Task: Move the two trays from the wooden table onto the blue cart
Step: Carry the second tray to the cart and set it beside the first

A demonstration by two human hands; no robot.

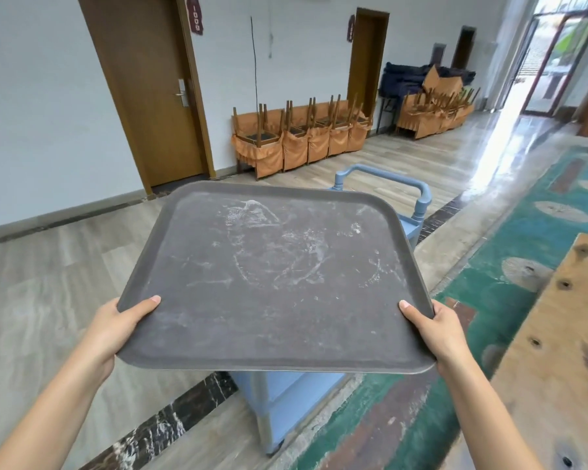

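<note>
A large dark grey tray [272, 279], scuffed with white marks, is held level in the air over the blue cart [286, 398]. My left hand [116, 329] grips its near left corner, thumb on top. My right hand [435, 330] grips the near right corner the same way. The tray hides most of the cart; only the cart's handle [387, 178], a leg and a lower shelf show. The wooden table [564, 361] lies at the right edge with no tray visible on it. A second tray is not in view.
Stacked upturned chairs with orange covers [299, 134] line the far wall, more at the back [435, 106]. Brown doors [150, 86] stand to the left. A teal patterned carpet [510, 266] runs beside the table. The tiled floor stretches left of the cart.
</note>
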